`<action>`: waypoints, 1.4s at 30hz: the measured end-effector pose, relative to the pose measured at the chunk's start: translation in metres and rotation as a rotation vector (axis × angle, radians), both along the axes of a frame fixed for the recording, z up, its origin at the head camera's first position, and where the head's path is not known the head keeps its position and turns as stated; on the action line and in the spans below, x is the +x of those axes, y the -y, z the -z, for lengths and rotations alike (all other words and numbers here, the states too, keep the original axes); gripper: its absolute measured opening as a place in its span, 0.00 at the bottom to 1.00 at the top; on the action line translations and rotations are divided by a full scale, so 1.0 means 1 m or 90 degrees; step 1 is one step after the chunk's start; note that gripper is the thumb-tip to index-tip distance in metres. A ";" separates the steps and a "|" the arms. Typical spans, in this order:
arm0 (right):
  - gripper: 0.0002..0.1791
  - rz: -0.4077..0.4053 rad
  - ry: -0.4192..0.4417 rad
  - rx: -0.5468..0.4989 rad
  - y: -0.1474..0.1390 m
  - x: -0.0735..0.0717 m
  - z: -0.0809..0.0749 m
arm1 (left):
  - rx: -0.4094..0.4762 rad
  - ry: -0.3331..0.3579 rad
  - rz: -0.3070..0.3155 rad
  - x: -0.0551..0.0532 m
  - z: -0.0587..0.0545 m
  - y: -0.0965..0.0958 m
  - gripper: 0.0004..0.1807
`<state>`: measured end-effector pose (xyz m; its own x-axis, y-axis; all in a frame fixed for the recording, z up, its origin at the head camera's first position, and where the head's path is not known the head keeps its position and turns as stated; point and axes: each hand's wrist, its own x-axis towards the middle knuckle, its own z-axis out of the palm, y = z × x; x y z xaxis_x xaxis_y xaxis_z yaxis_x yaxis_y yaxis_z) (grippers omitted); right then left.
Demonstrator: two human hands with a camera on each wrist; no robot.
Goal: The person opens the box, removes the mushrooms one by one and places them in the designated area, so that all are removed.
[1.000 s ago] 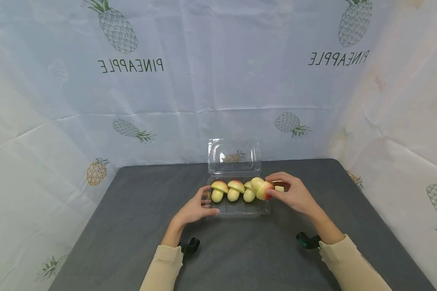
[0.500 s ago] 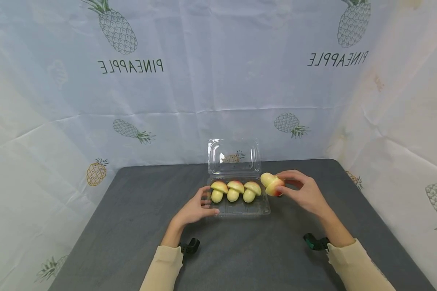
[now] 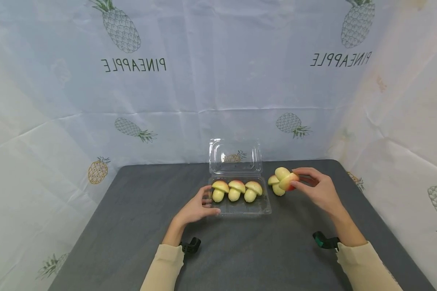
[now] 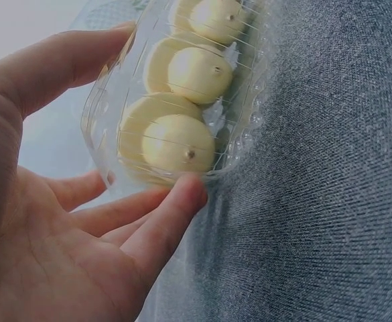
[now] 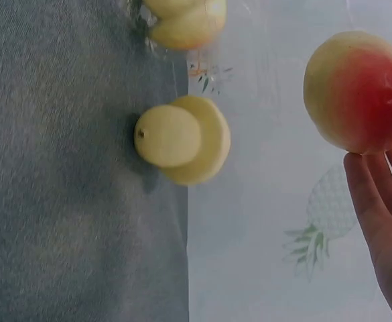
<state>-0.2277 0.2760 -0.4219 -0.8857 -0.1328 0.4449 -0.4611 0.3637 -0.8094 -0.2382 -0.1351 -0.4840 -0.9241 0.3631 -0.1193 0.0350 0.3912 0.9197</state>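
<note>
A clear plastic clamshell container stands on the dark table with its lid raised at the back. Three mushroom-shaped pieces, yellow with reddish caps, sit in a row inside: a left one, a middle one and a right one. My left hand holds the container's left end between thumb and fingers. Right of the container, my right hand pinches another mushroom by its red cap, stem pointing up and left. It partly overlaps a further mushroom standing on the table.
The dark cloth-covered table ends at the back against a pale curtain printed with pineapples. More of this curtain hangs along both sides. Each wrist wears a black strap camera, the left camera and the right camera.
My right hand has carried its mushroom rightward, from over the container's right end to beyond it. The mushroom on the table now shows more fully. My left hand and the container stay put.
</note>
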 end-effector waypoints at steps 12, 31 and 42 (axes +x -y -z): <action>0.22 0.064 0.037 -0.016 -0.017 -0.005 0.010 | 0.005 0.001 -0.003 -0.001 0.002 0.000 0.51; 0.27 0.106 0.112 -0.019 -0.035 -0.023 0.028 | 0.001 0.002 -0.006 -0.001 0.003 0.000 0.52; 0.30 0.153 0.154 0.030 -0.043 -0.034 0.045 | 0.005 0.003 -0.005 -0.001 0.004 0.000 0.52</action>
